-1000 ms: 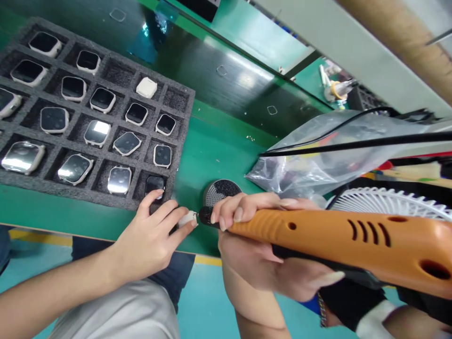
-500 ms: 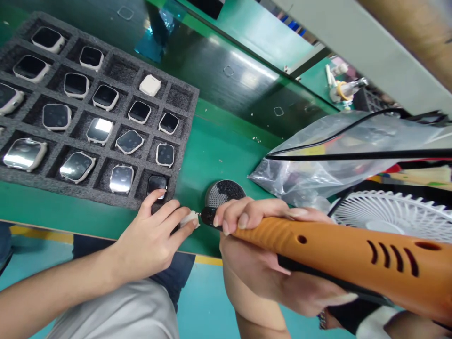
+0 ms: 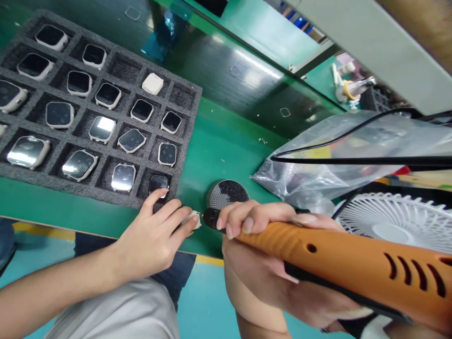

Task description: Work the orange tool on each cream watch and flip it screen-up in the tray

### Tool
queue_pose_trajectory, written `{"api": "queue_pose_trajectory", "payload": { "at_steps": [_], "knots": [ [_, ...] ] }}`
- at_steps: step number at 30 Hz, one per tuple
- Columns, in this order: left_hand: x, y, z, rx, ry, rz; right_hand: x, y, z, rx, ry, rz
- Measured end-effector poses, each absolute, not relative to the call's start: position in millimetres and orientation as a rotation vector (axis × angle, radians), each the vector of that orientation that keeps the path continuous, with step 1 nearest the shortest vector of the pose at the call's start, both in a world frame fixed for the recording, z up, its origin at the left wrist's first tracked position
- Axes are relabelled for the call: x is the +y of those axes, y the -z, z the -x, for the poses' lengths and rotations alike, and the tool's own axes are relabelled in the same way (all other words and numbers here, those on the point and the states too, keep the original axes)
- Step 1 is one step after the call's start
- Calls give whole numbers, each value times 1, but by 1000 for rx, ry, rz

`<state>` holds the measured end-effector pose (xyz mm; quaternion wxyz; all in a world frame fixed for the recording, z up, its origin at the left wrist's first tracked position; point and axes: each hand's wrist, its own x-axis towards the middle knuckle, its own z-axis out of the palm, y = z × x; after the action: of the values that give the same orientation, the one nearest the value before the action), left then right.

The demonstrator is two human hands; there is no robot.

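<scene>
My left hand (image 3: 155, 235) pinches a small white watch case (image 3: 195, 219) between its fingers, most of it hidden. Its forefinger rests at the dark-screened watch (image 3: 158, 183) in the corner pocket of a grey foam tray (image 3: 139, 200). Wrapped around an orange electric screwdriver (image 3: 339, 254), my right hand (image 3: 268, 254) steadies its black nose. The thin bit meets the edge of the white case, or nearly so; I cannot tell exactly. Several white-framed watches, such as this one (image 3: 123, 177), lie in the tray's pockets.
Just beyond the screwdriver's nose stands a round perforated grey canister (image 3: 228, 193). A clear plastic bag (image 3: 303, 165) with black cables over it lies at right, beside a white fan (image 3: 391, 221). Behind the tray runs a dark glossy strip (image 3: 226, 56) with thin outlines on it.
The view has shifted slightly, and the screwdriver's rear has swung a little lower. Both hands keep their grips, with the bit still at the white watch case.
</scene>
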<state>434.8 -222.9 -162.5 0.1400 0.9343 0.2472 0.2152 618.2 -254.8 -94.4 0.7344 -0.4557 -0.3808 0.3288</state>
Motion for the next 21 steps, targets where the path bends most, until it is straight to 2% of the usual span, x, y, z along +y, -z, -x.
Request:
{"api": "queue_pose_trajectory", "payload": {
  "at_steps": [21],
  "knots": [
    [-223, 162, -435, 707, -613, -2722, -260, 94, -618, -891, -761, 994]
  ]
}}
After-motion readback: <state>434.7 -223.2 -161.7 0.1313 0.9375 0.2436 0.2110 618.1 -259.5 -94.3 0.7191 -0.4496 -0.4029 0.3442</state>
